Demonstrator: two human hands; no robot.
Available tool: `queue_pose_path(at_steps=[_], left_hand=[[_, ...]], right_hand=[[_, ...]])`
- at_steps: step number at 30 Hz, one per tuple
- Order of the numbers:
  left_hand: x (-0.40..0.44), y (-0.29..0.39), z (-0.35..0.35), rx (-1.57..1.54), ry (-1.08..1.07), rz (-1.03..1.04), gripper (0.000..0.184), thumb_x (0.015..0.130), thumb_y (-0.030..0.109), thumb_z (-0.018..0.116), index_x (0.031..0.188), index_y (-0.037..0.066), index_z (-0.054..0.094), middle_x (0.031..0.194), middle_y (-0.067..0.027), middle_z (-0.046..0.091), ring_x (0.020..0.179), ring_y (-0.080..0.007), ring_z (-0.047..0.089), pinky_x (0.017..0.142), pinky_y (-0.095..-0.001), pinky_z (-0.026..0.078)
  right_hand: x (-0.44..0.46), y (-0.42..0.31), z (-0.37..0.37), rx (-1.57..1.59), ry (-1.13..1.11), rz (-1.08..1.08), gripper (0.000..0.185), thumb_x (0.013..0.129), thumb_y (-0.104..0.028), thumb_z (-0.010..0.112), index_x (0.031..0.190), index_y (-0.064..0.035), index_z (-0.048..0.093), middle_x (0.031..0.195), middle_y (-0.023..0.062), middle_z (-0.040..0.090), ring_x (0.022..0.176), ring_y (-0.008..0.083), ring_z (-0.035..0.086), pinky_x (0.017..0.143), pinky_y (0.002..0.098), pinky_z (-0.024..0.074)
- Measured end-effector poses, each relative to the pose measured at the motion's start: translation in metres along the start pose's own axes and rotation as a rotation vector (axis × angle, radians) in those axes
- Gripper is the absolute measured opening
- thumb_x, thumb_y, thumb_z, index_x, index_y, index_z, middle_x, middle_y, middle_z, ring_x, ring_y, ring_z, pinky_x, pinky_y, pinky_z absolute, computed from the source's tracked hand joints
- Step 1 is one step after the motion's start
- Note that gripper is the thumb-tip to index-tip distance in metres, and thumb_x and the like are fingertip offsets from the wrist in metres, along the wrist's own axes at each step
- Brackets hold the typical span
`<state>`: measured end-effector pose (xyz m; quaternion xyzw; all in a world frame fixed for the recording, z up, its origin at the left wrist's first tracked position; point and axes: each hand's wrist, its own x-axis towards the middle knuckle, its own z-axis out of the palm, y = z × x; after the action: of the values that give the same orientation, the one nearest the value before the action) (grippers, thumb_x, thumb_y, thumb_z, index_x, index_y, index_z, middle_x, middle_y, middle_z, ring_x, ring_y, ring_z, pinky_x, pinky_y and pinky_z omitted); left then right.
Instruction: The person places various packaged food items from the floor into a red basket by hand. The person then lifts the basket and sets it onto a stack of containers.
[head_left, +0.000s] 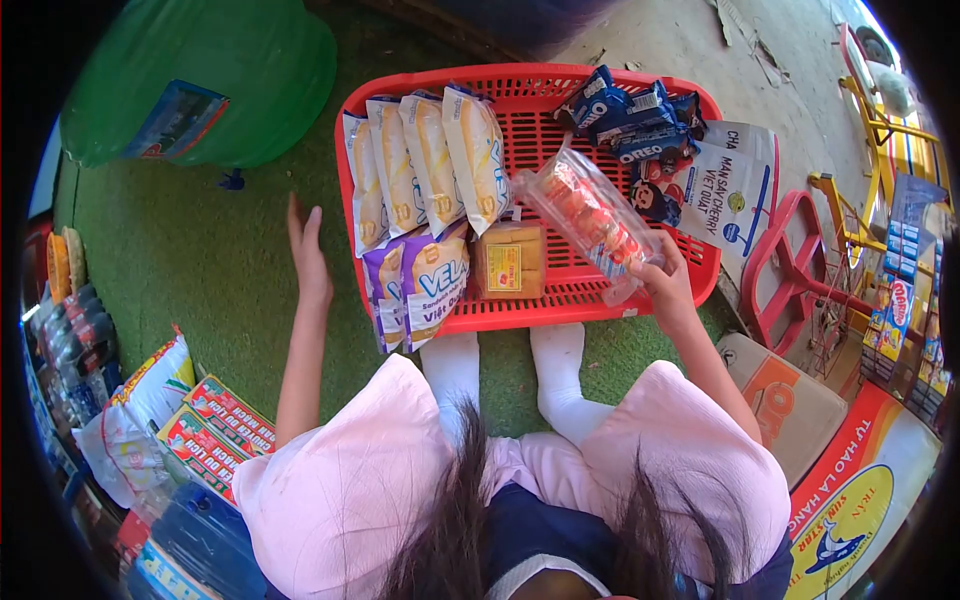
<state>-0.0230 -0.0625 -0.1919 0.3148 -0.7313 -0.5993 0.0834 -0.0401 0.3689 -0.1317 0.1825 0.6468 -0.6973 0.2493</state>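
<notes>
In front of my knees sits a red plastic basket (618, 316). My right hand (668, 285) grips the lower end of a clear plastic pack of red-wrapped snacks (592, 212), tilted over the basket's right half. My left hand (310, 245) is apart from the basket's left side, empty, thumb and fingers spread. Several white-and-yellow bread packets (474, 160) stand in a row at the basket's left. Below them lie purple-and-white sandwich packets (434, 285) and a pack of yellow biscuits (510, 262). Blue Oreo packs (622, 112) fill the upper right corner, beside a grey-white pouch (728, 190).
A large green container (210, 80) stands at the upper left on green turf (230, 270). To the right are a red metal stand (790, 265), a cardboard box (775, 400) and a printed sign (850, 500). Red-and-green cartons (215, 435) lie at the lower left.
</notes>
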Motion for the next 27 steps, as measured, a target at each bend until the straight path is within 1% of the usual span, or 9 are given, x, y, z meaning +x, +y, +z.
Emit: queue_pose_path(at_steps=[2,4,6,8,9,11,14,18,27], left_hand=[[-0.010,0.006,0.011,0.034,-0.082,-0.036,0.064,0.092,0.038,0.042,0.142,0.005,0.019,0.144,-0.0140,0.027,0.132,-0.0235,0.028,0.104,-0.0348,0.028],[-0.013,0.000,0.017,-0.256,-0.364,-0.043,0.060,0.093,0.035,0.042,0.139,0.001,0.026,0.143,-0.0137,0.030,0.129,-0.0209,0.032,0.104,-0.0323,0.027],[-0.016,-0.003,0.018,-0.218,-0.383,-0.115,0.056,0.095,0.037,0.039,0.135,-0.001,0.032,0.136,-0.0141,0.040,0.123,-0.0189,0.039,0.101,-0.0301,0.030],[-0.016,-0.003,0.018,-0.134,-0.419,-0.168,0.053,0.097,0.037,0.035,0.131,-0.003,0.038,0.128,-0.0140,0.047,0.116,-0.0183,0.045,0.098,-0.0298,0.034],[-0.016,-0.003,0.018,-0.136,-0.419,-0.168,0.053,0.097,0.037,0.035,0.131,-0.003,0.038,0.128,-0.0140,0.047,0.116,-0.0183,0.045,0.098,-0.0298,0.034],[-0.018,0.001,0.020,-0.069,-0.389,-0.046,0.052,0.097,0.038,0.034,0.128,-0.003,0.041,0.124,-0.0142,0.050,0.113,-0.0186,0.048,0.096,-0.0298,0.036],[-0.019,0.003,0.020,-0.021,-0.376,-0.005,0.051,0.097,0.037,0.034,0.129,-0.003,0.041,0.125,-0.0143,0.050,0.113,-0.0188,0.048,0.096,-0.0298,0.036],[-0.021,0.005,0.021,-0.029,-0.368,-0.024,0.052,0.097,0.038,0.034,0.129,-0.003,0.041,0.125,-0.0144,0.050,0.113,-0.0191,0.048,0.096,-0.0301,0.036],[-0.020,0.003,0.020,-0.044,-0.361,-0.009,0.051,0.097,0.037,0.036,0.128,-0.003,0.041,0.123,-0.0142,0.051,0.112,-0.0179,0.049,0.095,-0.0299,0.037]], right_hand=[[0.005,0.000,-0.002,-0.017,0.019,-0.036,0.039,0.072,-0.009,0.069,0.106,-0.0017,0.051,0.094,0.0052,0.060,0.086,0.0113,0.059,0.078,0.0274,0.0467],[0.009,-0.001,-0.003,-0.144,0.033,-0.119,0.039,0.071,-0.003,0.069,0.104,-0.0012,0.050,0.094,0.0056,0.061,0.086,0.0110,0.059,0.077,0.0277,0.0472],[0.010,0.003,-0.001,-0.156,0.067,-0.097,0.037,0.068,0.000,0.071,0.100,-0.0021,0.053,0.095,0.0053,0.060,0.086,0.0124,0.059,0.075,0.0271,0.0474],[0.013,0.011,-0.001,-0.727,0.201,-0.537,0.035,0.065,0.001,0.071,0.096,-0.0057,0.056,0.096,0.0067,0.058,0.085,0.0175,0.060,0.072,0.0283,0.0481],[0.013,0.012,-0.001,-0.729,0.201,-0.536,0.035,0.065,0.001,0.071,0.096,-0.0057,0.056,0.096,0.0067,0.058,0.085,0.0175,0.060,0.072,0.0283,0.0481],[0.013,0.009,0.003,-1.143,0.230,-0.826,0.033,0.063,-0.001,0.071,0.093,-0.0087,0.058,0.099,0.0084,0.055,0.085,0.0230,0.058,0.073,0.0325,0.0465],[0.012,0.005,0.007,-1.382,0.082,-0.726,0.033,0.064,-0.002,0.070,0.093,-0.0100,0.058,0.103,0.0085,0.053,0.086,0.0257,0.056,0.075,0.0369,0.0439],[0.012,-0.009,0.010,-1.337,-0.089,-0.572,0.033,0.066,-0.012,0.072,0.095,-0.0109,0.057,0.109,0.0094,0.050,0.084,0.0285,0.055,0.075,0.0386,0.0436],[0.013,0.004,0.008,-1.153,-0.081,-0.519,0.035,0.066,-0.017,0.074,0.095,-0.0108,0.055,0.109,0.0112,0.048,0.083,0.0308,0.056,0.071,0.0405,0.0456]])
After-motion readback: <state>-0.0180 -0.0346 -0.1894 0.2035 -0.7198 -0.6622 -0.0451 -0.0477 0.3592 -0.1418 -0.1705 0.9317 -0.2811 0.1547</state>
